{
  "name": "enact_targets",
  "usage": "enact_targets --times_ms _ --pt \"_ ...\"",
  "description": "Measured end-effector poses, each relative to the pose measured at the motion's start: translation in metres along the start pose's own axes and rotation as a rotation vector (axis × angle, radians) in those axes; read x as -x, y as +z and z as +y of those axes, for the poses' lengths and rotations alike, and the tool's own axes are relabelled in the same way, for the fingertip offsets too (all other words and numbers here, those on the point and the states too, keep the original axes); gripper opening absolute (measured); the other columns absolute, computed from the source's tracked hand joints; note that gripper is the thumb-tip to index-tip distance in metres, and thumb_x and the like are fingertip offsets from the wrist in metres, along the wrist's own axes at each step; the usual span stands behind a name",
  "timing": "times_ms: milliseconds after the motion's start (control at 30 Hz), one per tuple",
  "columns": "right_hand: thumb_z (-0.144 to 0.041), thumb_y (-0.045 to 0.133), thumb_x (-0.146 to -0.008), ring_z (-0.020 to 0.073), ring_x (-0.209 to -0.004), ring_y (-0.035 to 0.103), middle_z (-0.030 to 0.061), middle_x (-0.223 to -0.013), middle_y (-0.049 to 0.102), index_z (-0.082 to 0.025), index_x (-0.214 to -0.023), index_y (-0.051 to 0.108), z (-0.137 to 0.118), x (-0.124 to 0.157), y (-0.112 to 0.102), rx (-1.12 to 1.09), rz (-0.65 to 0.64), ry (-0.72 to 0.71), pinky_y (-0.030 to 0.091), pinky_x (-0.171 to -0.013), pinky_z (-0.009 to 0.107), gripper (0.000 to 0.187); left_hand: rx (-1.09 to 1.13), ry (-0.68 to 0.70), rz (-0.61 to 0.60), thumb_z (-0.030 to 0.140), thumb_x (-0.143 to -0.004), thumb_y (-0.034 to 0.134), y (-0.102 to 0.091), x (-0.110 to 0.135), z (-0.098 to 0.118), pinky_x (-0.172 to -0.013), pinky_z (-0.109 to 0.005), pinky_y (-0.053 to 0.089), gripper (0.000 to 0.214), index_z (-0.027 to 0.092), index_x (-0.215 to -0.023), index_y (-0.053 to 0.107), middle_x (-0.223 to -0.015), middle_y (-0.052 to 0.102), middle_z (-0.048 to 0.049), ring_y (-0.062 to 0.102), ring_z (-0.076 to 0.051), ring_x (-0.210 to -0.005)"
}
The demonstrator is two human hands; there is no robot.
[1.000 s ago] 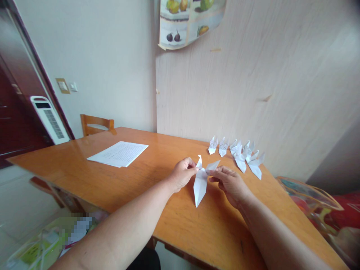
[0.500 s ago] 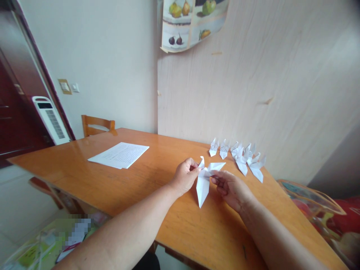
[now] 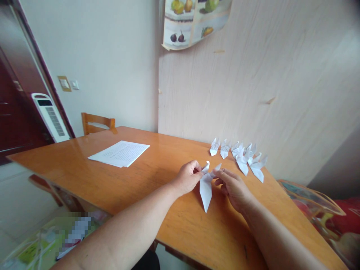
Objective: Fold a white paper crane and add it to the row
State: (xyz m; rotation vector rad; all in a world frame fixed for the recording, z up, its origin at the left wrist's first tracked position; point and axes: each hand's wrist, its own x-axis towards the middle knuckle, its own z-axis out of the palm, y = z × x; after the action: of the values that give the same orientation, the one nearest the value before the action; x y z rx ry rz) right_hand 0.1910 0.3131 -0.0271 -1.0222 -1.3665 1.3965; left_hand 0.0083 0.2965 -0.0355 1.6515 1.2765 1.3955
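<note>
A folded white paper crane [image 3: 206, 188] is held above the table between my two hands. My left hand [image 3: 190, 176] pinches it at the left, close to its small curled head. My right hand [image 3: 231, 185] grips the wing on the right between thumb and fingers. The long pointed part of the crane hangs down toward me. Beyond my right hand, several finished paper cranes [image 3: 256, 167] stand grouped near the table's far right edge, some with printed marks on them.
A stack of printed paper [image 3: 119, 153] lies on the left of the wooden table [image 3: 157, 157]. Behind it is a wooden chair [image 3: 98, 122]. Bags [image 3: 312, 197] sit off the right edge. Cluttered items [image 3: 42, 240] are below at the lower left.
The crane has turned and shifted slightly right and down. Its right wing now points more upward, with my right fingers closer to it. My left hand has moved slightly right.
</note>
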Motion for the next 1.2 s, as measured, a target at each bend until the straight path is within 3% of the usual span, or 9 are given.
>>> enact_targets --times_ms 233,700,867,1033,1200 --pt "-0.051 0.073 -0.078 0.0141 -0.059 0.042 0.0010 -0.063 0.056 -0.020 -0.064 0.065 -0.002 0.002 0.004 0.094 0.043 -0.056 0.027 -0.055 0.030 0.034 -0.012 0.027 -0.012 0.025 -0.082 0.064 0.000 0.000 0.001 -0.066 -0.027 0.040 0.014 0.020 -0.075 0.054 -0.072 0.056 0.0027 0.051 -0.014 -0.068" --pt "-0.037 0.082 -0.069 0.0094 -0.055 0.048 0.0044 -0.074 0.066 -0.016 -0.078 0.068 0.012 -0.009 -0.002 -0.251 0.069 0.118 0.018 -0.037 0.020 0.027 0.042 0.078 0.064 0.025 -0.083 0.063 0.001 -0.003 -0.005 -0.069 -0.026 0.042 0.012 0.019 -0.077 0.055 -0.074 0.059 0.0018 0.054 -0.014 -0.072" --pt "-0.038 0.081 -0.072 0.0080 -0.053 0.046 0.0022 -0.069 0.061 -0.015 -0.075 0.066 0.012 -0.008 0.000 -0.227 0.071 0.064 0.019 -0.036 0.017 0.028 0.017 0.045 0.042 0.027 -0.084 0.064 0.001 -0.001 -0.002 -0.069 -0.026 0.041 0.013 0.019 -0.078 0.056 -0.075 0.060 0.0018 0.054 -0.014 -0.072" --pt "-0.056 0.075 -0.078 0.0092 -0.056 0.050 0.0045 -0.074 0.064 -0.015 -0.080 0.067 0.008 -0.007 -0.001 -0.167 0.040 0.072 0.021 -0.037 0.017 0.042 0.050 0.007 0.021 0.027 -0.083 0.064 0.001 -0.001 -0.004 -0.070 -0.026 0.040 0.012 0.019 -0.078 0.056 -0.076 0.059 0.0021 0.052 -0.014 -0.073" --pt "-0.057 0.067 -0.083 0.0097 -0.058 0.053 0.0059 -0.078 0.067 -0.014 -0.084 0.069 0.008 -0.009 -0.005 -0.126 0.105 0.100 0.026 -0.040 0.017 0.043 0.105 -0.036 0.042 0.025 -0.082 0.064 -0.001 -0.001 -0.002 -0.072 -0.026 0.040 0.011 0.019 -0.080 0.055 -0.078 0.058 0.0019 0.051 -0.014 -0.074"
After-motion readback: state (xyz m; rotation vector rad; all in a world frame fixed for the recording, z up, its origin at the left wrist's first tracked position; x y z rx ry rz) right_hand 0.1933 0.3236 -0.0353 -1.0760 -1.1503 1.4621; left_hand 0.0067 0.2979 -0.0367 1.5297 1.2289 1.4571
